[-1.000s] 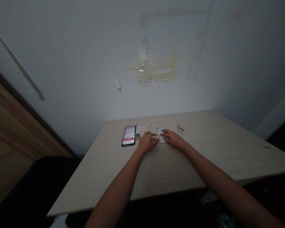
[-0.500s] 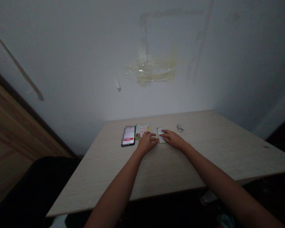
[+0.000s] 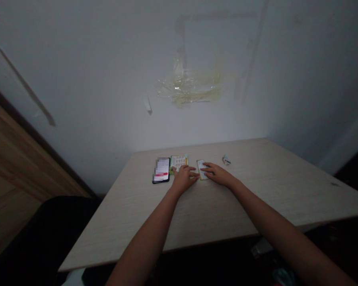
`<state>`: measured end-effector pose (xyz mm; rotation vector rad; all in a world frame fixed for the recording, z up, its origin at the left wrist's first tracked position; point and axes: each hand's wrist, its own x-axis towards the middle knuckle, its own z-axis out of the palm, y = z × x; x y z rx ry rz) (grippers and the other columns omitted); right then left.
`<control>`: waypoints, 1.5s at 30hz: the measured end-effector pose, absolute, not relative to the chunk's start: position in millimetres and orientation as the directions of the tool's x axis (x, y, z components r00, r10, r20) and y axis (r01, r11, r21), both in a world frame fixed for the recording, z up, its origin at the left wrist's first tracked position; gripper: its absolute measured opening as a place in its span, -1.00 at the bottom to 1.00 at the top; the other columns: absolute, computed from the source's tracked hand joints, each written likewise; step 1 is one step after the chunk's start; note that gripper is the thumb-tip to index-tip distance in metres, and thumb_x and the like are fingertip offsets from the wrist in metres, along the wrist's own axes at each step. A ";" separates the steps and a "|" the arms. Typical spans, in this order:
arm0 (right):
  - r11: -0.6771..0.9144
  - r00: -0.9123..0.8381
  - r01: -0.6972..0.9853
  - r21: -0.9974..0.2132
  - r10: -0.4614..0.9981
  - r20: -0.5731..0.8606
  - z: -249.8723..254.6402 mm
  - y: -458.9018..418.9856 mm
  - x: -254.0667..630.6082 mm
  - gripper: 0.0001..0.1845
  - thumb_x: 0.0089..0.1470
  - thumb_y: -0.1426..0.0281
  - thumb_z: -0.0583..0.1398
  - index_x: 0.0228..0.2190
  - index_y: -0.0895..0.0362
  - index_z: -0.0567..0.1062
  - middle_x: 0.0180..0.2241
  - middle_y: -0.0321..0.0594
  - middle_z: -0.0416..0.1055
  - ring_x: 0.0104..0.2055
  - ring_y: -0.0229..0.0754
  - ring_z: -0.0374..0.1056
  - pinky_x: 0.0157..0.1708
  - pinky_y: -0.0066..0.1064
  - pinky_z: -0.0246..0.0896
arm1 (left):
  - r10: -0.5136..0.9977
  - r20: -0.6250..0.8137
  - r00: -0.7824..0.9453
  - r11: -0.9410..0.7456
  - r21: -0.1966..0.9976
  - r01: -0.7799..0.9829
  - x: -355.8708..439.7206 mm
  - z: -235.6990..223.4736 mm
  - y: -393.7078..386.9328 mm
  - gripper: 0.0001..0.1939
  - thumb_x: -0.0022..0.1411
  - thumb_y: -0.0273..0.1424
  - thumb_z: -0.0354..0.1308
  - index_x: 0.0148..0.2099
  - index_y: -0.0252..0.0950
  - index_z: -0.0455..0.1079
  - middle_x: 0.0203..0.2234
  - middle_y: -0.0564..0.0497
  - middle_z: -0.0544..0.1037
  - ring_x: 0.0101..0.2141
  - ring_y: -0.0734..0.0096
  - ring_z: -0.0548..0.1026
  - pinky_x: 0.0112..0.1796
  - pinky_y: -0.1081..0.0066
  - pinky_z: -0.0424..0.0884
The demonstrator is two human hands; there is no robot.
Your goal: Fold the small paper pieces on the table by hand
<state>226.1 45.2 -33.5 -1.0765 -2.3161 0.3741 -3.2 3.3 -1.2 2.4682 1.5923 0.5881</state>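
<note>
My left hand (image 3: 185, 177) lies with fingers spread, partly over the lower right of a printed packet (image 3: 179, 160) with green and yellow edges. Its fingertips point right, toward a small pale rectangular card-like piece (image 3: 201, 168) with a yellowish-green border. My right hand (image 3: 216, 173) rests its outstretched fingers on that piece from the right, hiding part of it. A smartphone (image 3: 161, 171) with a lit, partly blurred screen lies left of the packet. Neither hand is closed around anything.
A small crumpled wrapper (image 3: 226, 159) lies on the wooden table (image 3: 220, 222), beyond my right hand. The table's back edge meets a wall (image 3: 107, 79) with old clear tape (image 3: 191, 89) on it. A dark chair-like shape (image 3: 47, 234) stands at the left.
</note>
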 end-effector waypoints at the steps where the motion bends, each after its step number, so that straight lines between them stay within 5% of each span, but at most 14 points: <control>1: 0.637 -0.524 0.617 -0.462 0.771 0.362 -33.3 45.0 226.0 -0.61 0.23 0.27 0.11 0.04 0.05 0.52 0.23 -0.06 0.27 0.25 -0.01 0.21 0.27 -0.09 0.06 | 0.901 0.243 0.361 -0.426 0.322 0.846 -3.1 -0.1 2.4 -0.81 0.29 -0.19 0.16 -0.10 0.12 0.57 0.11 0.13 0.49 0.21 0.04 0.21 0.16 -0.47 -0.38; 19: 0.657 -0.554 0.616 -0.434 0.753 0.354 -33.2 44.3 226.4 -0.60 0.22 0.24 0.13 0.05 0.04 0.51 0.25 -0.07 0.24 0.27 0.00 0.19 0.28 -0.08 0.06 | 0.877 0.268 0.399 -0.464 0.258 0.847 -3.2 3.7 -0.2 -0.79 0.29 -0.20 0.15 -0.08 0.09 0.57 0.10 0.11 0.50 0.21 0.07 0.21 0.24 -0.31 -0.40; 45: 0.667 -0.546 0.635 -0.390 0.744 0.384 -35.6 44.4 224.6 -0.62 0.21 0.27 0.16 0.03 0.04 0.53 0.23 -0.05 0.27 0.25 0.02 0.21 0.26 -0.07 0.10 | 0.885 0.254 0.390 -0.453 0.283 0.845 -1.8 6.5 -1.8 -0.80 0.30 -0.21 0.14 -0.11 0.07 0.58 0.09 0.10 0.51 0.20 0.08 0.22 0.22 -0.35 -0.40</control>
